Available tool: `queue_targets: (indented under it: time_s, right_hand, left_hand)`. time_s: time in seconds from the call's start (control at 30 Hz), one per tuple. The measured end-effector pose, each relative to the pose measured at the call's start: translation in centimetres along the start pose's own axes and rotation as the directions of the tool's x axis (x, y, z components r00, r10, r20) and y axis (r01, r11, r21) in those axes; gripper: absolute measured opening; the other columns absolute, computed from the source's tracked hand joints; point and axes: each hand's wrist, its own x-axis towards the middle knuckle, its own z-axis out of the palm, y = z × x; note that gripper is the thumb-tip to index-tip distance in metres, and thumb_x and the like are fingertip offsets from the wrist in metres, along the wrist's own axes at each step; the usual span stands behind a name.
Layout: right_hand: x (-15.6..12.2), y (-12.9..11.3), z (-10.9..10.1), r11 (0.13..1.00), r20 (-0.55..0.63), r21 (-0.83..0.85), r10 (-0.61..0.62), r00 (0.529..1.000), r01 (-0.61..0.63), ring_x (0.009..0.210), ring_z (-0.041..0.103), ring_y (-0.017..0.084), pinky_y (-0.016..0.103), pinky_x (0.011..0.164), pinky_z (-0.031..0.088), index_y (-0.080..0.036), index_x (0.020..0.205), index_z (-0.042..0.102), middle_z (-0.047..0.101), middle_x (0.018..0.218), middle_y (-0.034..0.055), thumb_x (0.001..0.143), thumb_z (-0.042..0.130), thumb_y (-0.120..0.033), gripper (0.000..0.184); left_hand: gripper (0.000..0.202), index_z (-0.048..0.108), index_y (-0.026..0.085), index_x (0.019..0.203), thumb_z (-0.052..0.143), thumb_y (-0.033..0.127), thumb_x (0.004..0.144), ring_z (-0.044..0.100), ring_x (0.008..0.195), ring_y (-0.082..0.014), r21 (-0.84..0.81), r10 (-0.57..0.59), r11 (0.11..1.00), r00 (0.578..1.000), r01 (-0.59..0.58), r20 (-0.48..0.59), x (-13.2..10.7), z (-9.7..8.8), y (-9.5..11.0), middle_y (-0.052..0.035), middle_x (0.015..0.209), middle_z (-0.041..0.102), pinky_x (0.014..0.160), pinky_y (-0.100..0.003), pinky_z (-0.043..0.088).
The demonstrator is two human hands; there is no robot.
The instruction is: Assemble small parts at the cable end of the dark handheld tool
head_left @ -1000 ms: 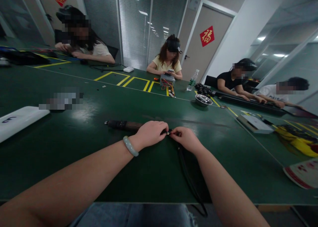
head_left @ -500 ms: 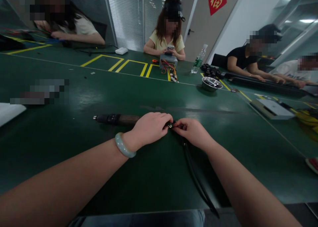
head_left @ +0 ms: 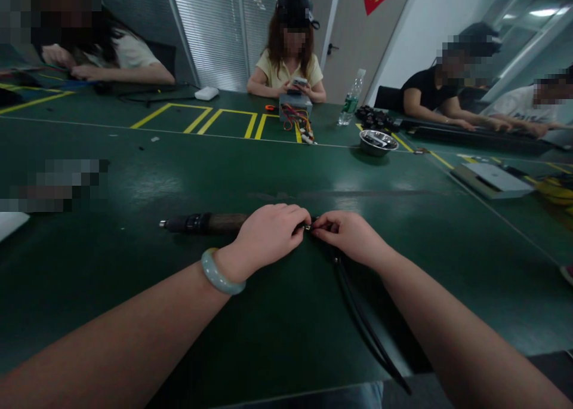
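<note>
Mainly the camera view shifts since the earlier frame; left hand (head_left: 271,233) and right hand (head_left: 351,236) stay together, pinching a small metal part (head_left: 307,227). A dark cylindrical tool (head_left: 197,223) lies leftward on the table (head_left: 250,325). This step seems delicate joining or adjusting; next move calls for steady fingertips.

left hand (head_left: 271,233): bare, glossy pale-green bangle (head_left: 216,273) at wrist | right hand (head_left: 353,236): bare | lap: blue cloth (head_left: 369,395)
</note>
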Motion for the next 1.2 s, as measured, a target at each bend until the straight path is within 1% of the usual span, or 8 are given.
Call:
queue_targets:
  time_s: [0.2,0.3,0.4,0.57,0.73,0.87,1.07,1.2]
  right_hand:
    - [-0.02,0.27,0.18,0.999,0.002,0.033,0.036,0.999,-0.036,0.062,0.056,0.012,0.023,0.055,0.040,-0.023,0.090,0.072,0.067,0.075,-0.0010,0.081,0.064,-0.035,0.017]
    - [-0.10,0.29,0.22,0.998,0.020,0.051,0.040,0.999,-0.041,0.061,0.057,0.012,0.023,0.055,0.040,-0.023,0.092,0.071,0.067,0.074,-0.0009,0.081,0.063,-0.035,0.018]
    - [-0.13,0.22,0.17,0.998,0.008,0.047,0.041,0.999,-0.042,0.061,0.058,0.012,0.023,0.055,0.041,-0.022,0.093,0.071,0.068,0.074,-0.0004,0.080,0.064,-0.035,0.020]
    - [-0.16,-0.15,0.00,0.998,0.024,0.050,0.045,0.999,-0.047,0.061,0.058,0.012,0.023,0.055,0.041,-0.022,0.092,0.072,0.068,0.072,-0.0009,0.081,0.063,-0.035,0.019]
    - [-0.17,-0.34,-0.04,0.996,0.030,0.060,0.058,0.998,-0.060,0.060,0.057,0.012,0.023,0.054,0.040,-0.022,0.092,0.072,0.068,0.072,-0.0006,0.081,0.062,-0.034,0.018]
    - [-0.09,-0.34,0.01,0.996,0.034,0.063,0.058,0.998,-0.060,0.060,0.056,0.013,0.024,0.054,0.040,-0.020,0.093,0.071,0.068,0.074,0.0007,0.081,0.063,-0.033,0.020]
    - [-0.06,-0.36,-0.06,0.997,0.029,0.057,0.052,0.998,-0.054,0.057,0.055,0.012,0.023,0.053,0.039,-0.020,0.091,0.071,0.067,0.071,-0.0005,0.081,0.062,-0.031,0.017]
    - [-0.10,-0.24,-0.04,0.997,0.020,0.039,0.065,0.998,-0.066,0.057,0.055,0.012,0.023,0.053,0.039,-0.021,0.092,0.071,0.066,0.069,-0.0012,0.081,0.063,-0.033,0.019]
  left_hand:
    - [0.020,0.055,0.022,0.106,0.053,0.030,0.089,0.061,0.085,-0.0207,0.023,-0.055,0.998,0.998,0.055,-0.022,-0.26,0.18,0.04,-0.0027,0.093,0.065,0.074,-0.033,0.044]
    - [0.014,0.056,0.022,0.100,0.053,0.031,0.089,0.060,0.085,-0.0202,0.020,-0.021,1.000,0.999,0.022,-0.029,-0.40,0.05,0.08,-0.0020,0.093,0.064,0.075,-0.033,0.043]
    - [0.013,0.057,0.022,0.100,0.052,0.029,0.090,0.060,0.086,-0.0193,0.018,0.010,1.000,0.999,-0.009,-0.042,-0.50,-0.15,0.09,-0.0010,0.094,0.064,0.074,-0.033,0.043]
    - [0.016,0.056,0.022,0.105,0.049,0.028,0.092,0.060,0.089,-0.0189,0.028,0.011,1.000,0.999,-0.010,-0.036,-0.55,-0.36,0.22,-0.0019,0.097,0.064,0.075,-0.032,0.043]
    - [0.016,0.056,0.021,0.103,0.050,0.029,0.091,0.060,0.084,-0.0186,0.022,-0.034,0.999,0.999,0.035,-0.042,-0.59,-0.48,0.29,-0.0022,0.092,0.064,0.071,-0.032,0.044]
    - [0.014,0.056,0.020,0.101,0.047,0.026,0.092,0.060,0.088,-0.0187,0.027,0.012,1.000,1.000,-0.011,-0.022,-0.57,-0.48,0.19,-0.0026,0.095,0.064,0.075,-0.033,0.044]
    - [0.022,0.052,0.020,0.109,0.049,0.031,0.090,0.061,0.081,-0.0201,0.011,-0.072,0.997,0.996,0.073,-0.057,-0.59,-0.35,0.33,-0.0034,0.090,0.064,0.070,-0.033,0.044]
    - [0.022,0.052,0.020,0.108,0.047,0.028,0.088,0.061,0.081,-0.0199,0.017,-0.089,0.996,0.995,0.090,-0.037,-0.68,-0.51,0.45,-0.0040,0.089,0.064,0.070,-0.032,0.044]
